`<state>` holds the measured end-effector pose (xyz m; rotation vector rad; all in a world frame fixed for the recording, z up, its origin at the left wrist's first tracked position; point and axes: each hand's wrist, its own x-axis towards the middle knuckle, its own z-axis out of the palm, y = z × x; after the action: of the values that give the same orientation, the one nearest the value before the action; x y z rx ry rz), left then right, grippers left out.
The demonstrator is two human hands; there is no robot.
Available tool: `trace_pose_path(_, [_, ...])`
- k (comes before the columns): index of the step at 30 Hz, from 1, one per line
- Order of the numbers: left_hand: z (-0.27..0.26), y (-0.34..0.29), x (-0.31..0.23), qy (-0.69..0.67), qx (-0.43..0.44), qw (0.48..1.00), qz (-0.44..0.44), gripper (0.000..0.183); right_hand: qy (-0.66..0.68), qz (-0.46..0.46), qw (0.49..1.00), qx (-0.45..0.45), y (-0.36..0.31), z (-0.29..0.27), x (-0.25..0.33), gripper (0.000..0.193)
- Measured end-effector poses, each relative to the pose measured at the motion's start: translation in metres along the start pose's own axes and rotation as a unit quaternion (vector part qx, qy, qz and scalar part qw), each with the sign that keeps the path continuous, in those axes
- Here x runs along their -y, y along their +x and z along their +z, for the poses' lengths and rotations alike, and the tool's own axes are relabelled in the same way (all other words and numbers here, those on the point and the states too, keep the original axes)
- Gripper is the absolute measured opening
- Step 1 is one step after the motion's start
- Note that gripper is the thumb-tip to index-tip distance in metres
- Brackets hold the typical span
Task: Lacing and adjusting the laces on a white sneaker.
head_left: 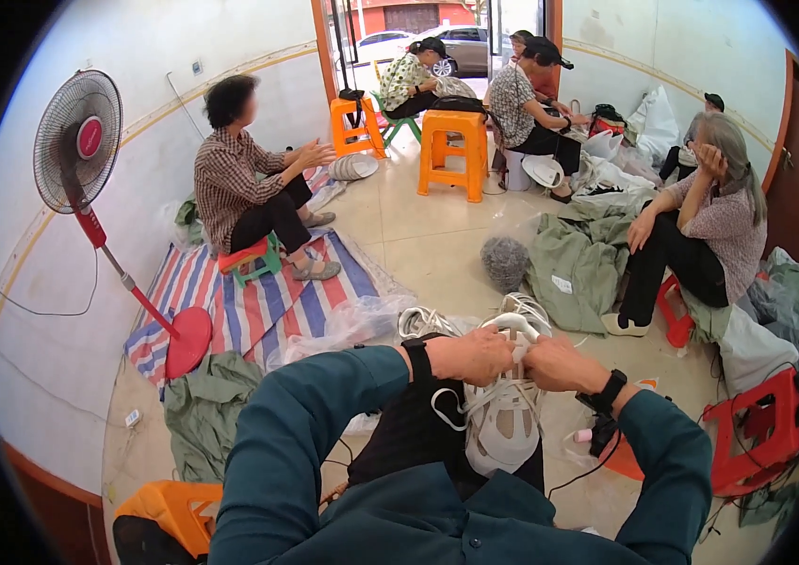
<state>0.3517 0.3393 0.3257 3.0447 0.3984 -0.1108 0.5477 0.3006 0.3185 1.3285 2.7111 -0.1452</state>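
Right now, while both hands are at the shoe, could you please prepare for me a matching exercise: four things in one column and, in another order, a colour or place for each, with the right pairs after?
Things
1. Nearest shoe
2. Standing fan
3. Floor sheet
4. Round bundle

Descriptions
A. Red, white and blue stripes
B. Grey, on the floor near the middle of the view
C. White, held by the left hand and right hand
D. Red and grey, at the far left

Right pairs: 1-C, 2-D, 3-A, 4-B
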Motion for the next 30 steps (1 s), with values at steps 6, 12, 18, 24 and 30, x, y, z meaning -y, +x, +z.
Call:
trace_pose_path(6, [0.002, -0.006, 0.005, 0.011, 0.021, 1.000, 0.017, 0.023, 0.183, 0.040, 0.977, -0.099, -0.009, 0.005, 0.004, 0.016])
trace_pose_path(12, [-0.007, 0.012, 0.008, -0.056, 0.139, 0.987, -0.052, 0.024, 0.227, 0.077, 0.954, -0.179, -0.013, 0.013, 0.026, 0.015])
trace_pose_path(18, [-0.032, 0.008, -0.004, -0.146, 0.137, 0.973, -0.118, 0.031, 0.213, 0.017, 0.944, -0.252, -0.018, 0.023, 0.030, 0.013])
trace_pose_path(24, [-0.027, 0.012, -0.007, -0.095, 0.076, 0.986, -0.110, 0.028, 0.227, 0.017, 0.930, -0.288, -0.017, 0.025, 0.034, 0.012])
trace_pose_path(30, [-0.015, 0.015, -0.009, -0.051, 0.098, 0.984, -0.137, 0.025, 0.227, 0.017, 0.929, -0.292, -0.020, 0.027, 0.035, 0.013])
